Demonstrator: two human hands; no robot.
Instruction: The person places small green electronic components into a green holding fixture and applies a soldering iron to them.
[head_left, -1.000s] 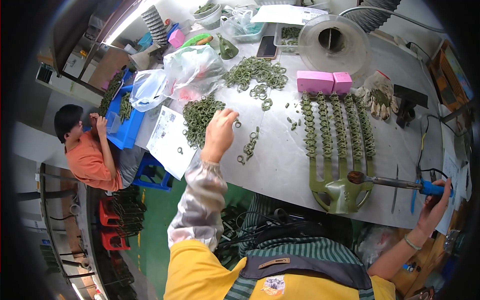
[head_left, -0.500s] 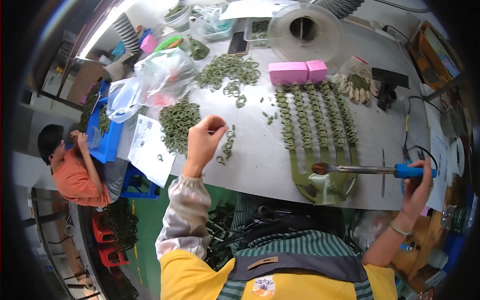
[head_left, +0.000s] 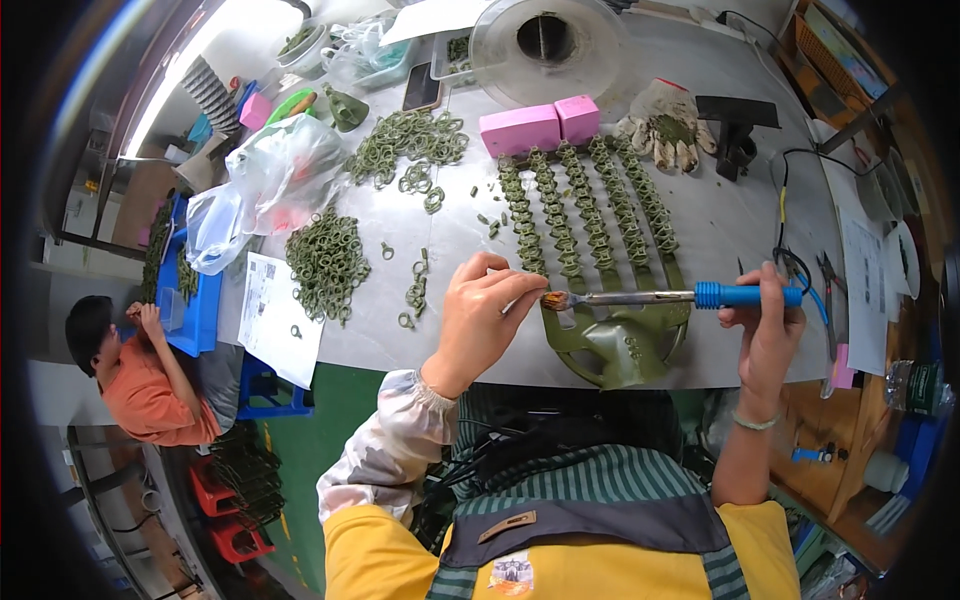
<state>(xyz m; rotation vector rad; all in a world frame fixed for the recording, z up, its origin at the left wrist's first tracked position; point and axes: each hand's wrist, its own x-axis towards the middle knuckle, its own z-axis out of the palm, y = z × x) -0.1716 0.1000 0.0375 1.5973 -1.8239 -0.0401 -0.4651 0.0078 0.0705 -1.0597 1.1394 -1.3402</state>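
Observation:
My right hand (head_left: 765, 335) grips the blue ribbed handle of a soldering iron (head_left: 640, 298), its metal shaft level and pointing left. Its brown tip meets the pinched fingertips of my left hand (head_left: 485, 320); whatever they hold is too small or hidden. Beneath the shaft lies a green frame (head_left: 625, 350) with a rounded, cut-out base and several long prongs. Rows of small green ring-shaped pieces (head_left: 590, 215) are stacked along those prongs. Left of my left hand are a few loose green rings (head_left: 417, 290) and a dense heap of rings (head_left: 328, 262).
Two pink blocks (head_left: 520, 130) stand behind the prongs. Beyond are a round translucent lid (head_left: 490, 50), gloves (head_left: 665, 130) and a black stand (head_left: 735, 130). Plastic bags (head_left: 285, 175) and a paper sheet (head_left: 275, 320) lie left. A person in orange (head_left: 155, 385) sits at far left.
My left hand has moved right, from beside the loose rings to the soldering iron's tip. The iron has shifted left and up in the picture. The whole view has shifted slightly.

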